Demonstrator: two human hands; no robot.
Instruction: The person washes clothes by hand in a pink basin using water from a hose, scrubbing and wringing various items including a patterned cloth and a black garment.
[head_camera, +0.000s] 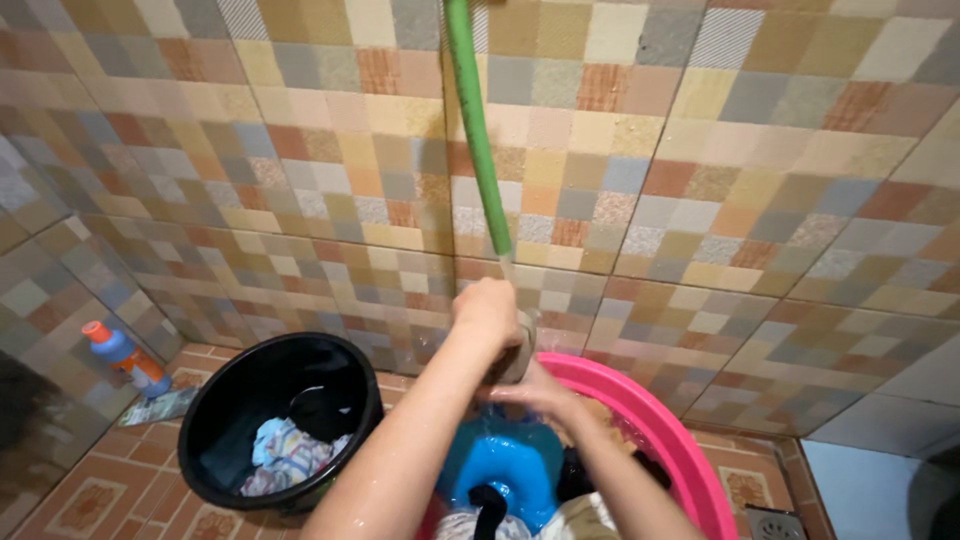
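Observation:
My left hand (487, 312) is raised above the pink basin (668, 432) and closed on a wet beige cloth (517, 352) under the mouth of a green hose (478, 130), from which water runs. Just below it, my right hand (530, 392) also grips the hanging cloth from underneath. Inside the basin lie a bright blue garment (505, 462), something black and some pale fabric, partly hidden by my arms.
A black bucket (215, 415) with wet clothes (285, 450) stands on the tiled floor to the left. A blue bottle with an orange cap (128, 358) leans in the left corner. A floor drain (772, 522) sits at lower right. Mosaic tiled walls close in behind.

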